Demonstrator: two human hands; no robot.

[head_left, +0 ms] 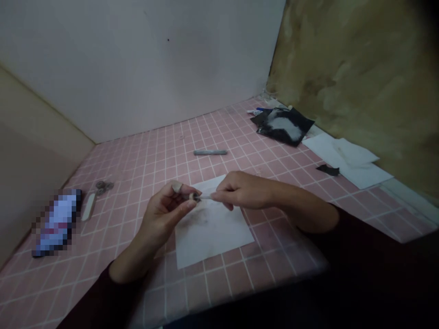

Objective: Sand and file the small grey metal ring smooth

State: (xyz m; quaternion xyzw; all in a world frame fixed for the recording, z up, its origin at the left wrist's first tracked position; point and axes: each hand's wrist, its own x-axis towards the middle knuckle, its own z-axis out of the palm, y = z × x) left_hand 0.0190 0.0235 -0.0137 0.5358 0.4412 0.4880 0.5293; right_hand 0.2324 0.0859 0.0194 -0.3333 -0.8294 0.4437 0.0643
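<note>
Between the thumb and fingers of my left hand (pixel 168 205) is a small ring-shaped piece (pixel 194 196), dark inside with a tan edge. A pale wrap covers part of one finger of that hand. My right hand (pixel 242 189) is closed in a pinch on a thin pale strip (pixel 206 197), whose far end meets the opening of the ring-shaped piece. How deep it goes in I cannot tell. Below both hands lies a white paper sheet (pixel 219 237) with grey-brown dust smudges on its left part.
A grey rod (pixel 210 152) lies beyond the paper. At left are a blurred phone-like object (pixel 58 224), a white flat stick (pixel 89 206) and several small grey round pieces (pixel 103 185). Back right holds black sheets (pixel 302 122) with pale dust, white papers (pixel 363 171) and a dark scrap (pixel 328 170).
</note>
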